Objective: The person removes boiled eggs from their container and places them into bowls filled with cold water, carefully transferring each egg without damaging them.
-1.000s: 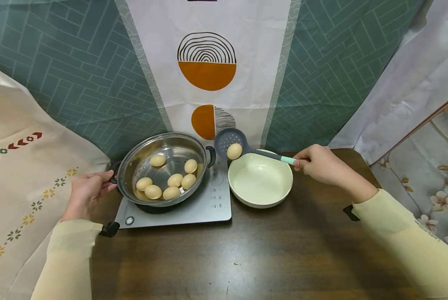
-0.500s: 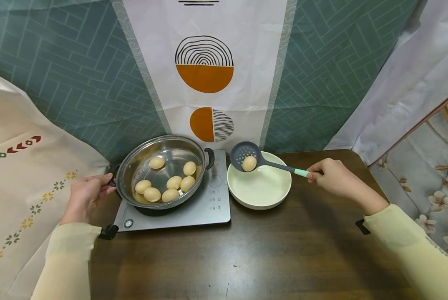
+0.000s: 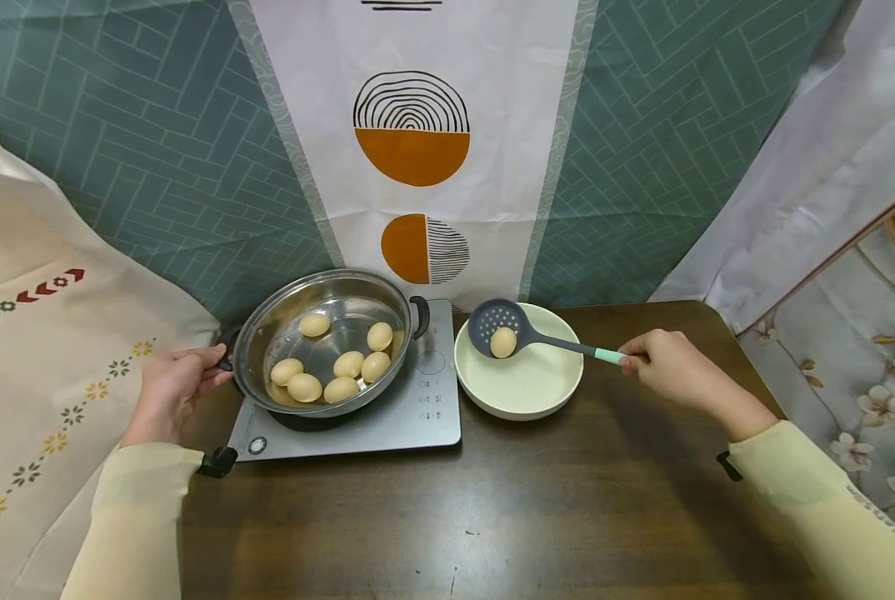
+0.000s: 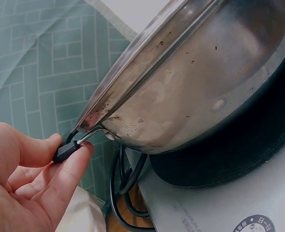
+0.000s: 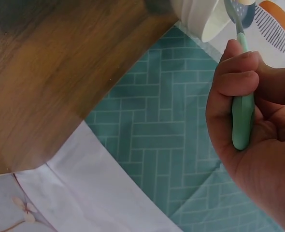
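In the head view, a steel pot (image 3: pixel 327 293) with several pale eggs (image 3: pixel 305 387) stands tilted toward the front on an induction cooker. My left hand (image 3: pixel 173 387) pinches the pot's left black handle (image 4: pixel 67 151) between thumb and fingers, plainly seen in the left wrist view. My right hand (image 3: pixel 668 367) grips the mint-green handle (image 5: pixel 243 118) of a grey slotted skimmer (image 3: pixel 485 321). One egg (image 3: pixel 503 342) lies in the skimmer's bowl, above the left part of a cream bowl (image 3: pixel 526 392). No egg shows in the visible part of that bowl.
The silver induction cooker (image 3: pixel 417 425) sits left of the cream bowl on a brown wooden table (image 3: pixel 477 517). Black cables (image 4: pixel 125 188) hang behind the cooker in the left wrist view. A patterned cloth backdrop (image 3: pixel 432 183) rises along the table's back edge.
The skimmer with its egg has moved right and down, from beside the cream bowl to over it. My right hand moved along with it. My left hand stays at the pot handle.
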Motion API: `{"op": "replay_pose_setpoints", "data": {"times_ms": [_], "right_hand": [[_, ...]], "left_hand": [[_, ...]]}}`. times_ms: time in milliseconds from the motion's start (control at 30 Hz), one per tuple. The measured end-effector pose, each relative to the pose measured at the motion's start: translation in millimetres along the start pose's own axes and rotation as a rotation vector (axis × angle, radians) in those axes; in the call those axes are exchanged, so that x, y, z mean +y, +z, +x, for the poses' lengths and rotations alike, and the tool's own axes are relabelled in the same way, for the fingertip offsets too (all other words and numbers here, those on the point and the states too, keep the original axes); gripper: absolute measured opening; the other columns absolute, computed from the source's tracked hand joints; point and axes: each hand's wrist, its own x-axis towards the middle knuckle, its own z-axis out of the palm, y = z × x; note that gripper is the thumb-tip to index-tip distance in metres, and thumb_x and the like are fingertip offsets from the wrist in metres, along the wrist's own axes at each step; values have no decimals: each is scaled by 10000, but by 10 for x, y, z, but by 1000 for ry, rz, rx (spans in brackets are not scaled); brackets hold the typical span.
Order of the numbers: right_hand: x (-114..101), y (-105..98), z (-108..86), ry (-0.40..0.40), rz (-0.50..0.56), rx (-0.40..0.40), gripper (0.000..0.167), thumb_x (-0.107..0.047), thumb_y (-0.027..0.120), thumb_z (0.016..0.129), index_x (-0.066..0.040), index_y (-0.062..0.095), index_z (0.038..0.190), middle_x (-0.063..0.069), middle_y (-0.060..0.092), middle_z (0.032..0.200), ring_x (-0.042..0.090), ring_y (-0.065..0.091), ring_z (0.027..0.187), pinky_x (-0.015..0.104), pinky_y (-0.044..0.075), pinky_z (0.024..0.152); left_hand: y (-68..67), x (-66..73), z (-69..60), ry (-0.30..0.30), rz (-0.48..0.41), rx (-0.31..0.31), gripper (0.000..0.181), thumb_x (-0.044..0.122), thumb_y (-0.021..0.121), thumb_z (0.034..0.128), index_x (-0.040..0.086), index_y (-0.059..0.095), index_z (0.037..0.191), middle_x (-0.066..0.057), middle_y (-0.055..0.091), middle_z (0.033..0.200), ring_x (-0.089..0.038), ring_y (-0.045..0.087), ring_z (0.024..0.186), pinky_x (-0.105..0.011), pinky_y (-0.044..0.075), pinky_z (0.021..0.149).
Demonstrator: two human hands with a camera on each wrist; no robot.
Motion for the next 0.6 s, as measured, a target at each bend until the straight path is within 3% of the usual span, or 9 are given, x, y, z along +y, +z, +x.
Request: {"op": "replay_pose_setpoints", "data": {"times_ms": [367, 600], "right_hand": [[2, 10, 4, -45, -61, 42, 103, -75, 590, 894, -67, 693, 885, -12, 643, 755, 151, 522, 673, 260, 451, 596], [-8, -1, 16, -49, -77, 43, 104, -72, 586, 900, -60, 690, 903, -16, 635, 749, 143, 505, 652, 255, 439, 572]], "left_hand": [[6, -5, -27, 19, -12, -13, 124, 103, 663, 866, 157, 739, 785, -8, 694, 688, -126, 686, 593, -258, 604, 624], [10, -6, -30, 13, -15, -3, 115, 107, 672, 859, 157, 736, 777, -5, 693, 680, -125, 684, 590, -258, 604, 608]]}}
